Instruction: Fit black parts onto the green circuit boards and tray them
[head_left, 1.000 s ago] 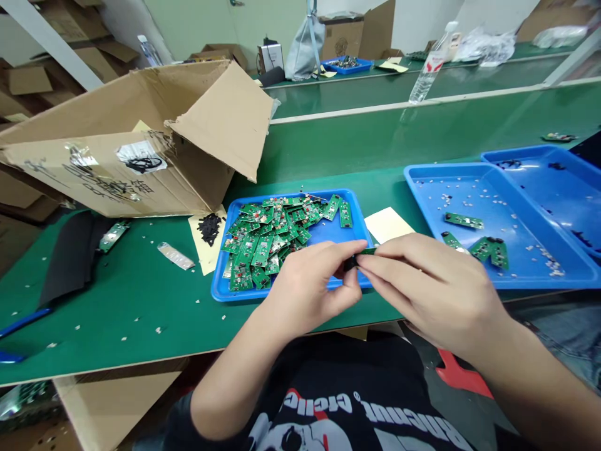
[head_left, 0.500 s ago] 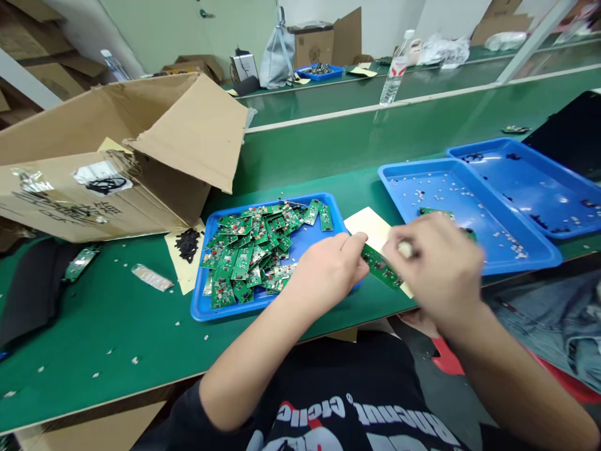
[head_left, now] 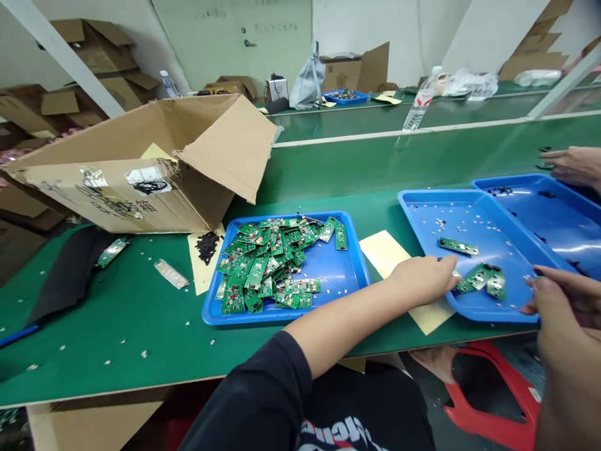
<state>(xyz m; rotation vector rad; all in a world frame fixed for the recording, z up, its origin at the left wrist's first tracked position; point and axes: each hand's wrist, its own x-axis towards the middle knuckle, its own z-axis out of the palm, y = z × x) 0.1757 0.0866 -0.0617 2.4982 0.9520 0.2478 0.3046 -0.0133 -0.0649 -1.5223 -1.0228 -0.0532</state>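
Observation:
My left hand [head_left: 420, 280] reaches over the front rim of a blue plastic tray [head_left: 422, 203], its fingertips beside green circuit boards [head_left: 479, 277] lying inside. Nothing shows in its fingers. Another green circuit board [head_left: 459, 246] lies a little farther back. My right hand [head_left: 554, 307] curls at the tray's right corner, and its fingers hide whatever they might hold. To the left, a smaller blue tray [head_left: 345, 275] carries a heap of green circuit boards [head_left: 263, 263], untouched by either hand.
A co-worker's hand [head_left: 573, 166] sits at the far right beyond a second blue tray [head_left: 539, 213]. A cardboard box [head_left: 141, 181] lies open on its side on the green bench [head_left: 117, 332]. Cream card [head_left: 387, 254], black foam crumbs [head_left: 206, 245] and small white bits lie about.
My hands have parted from the board held between them. The left has moved right over the tray rim, the right toward the tray's corner. A co-worker's hand has appeared at upper right.

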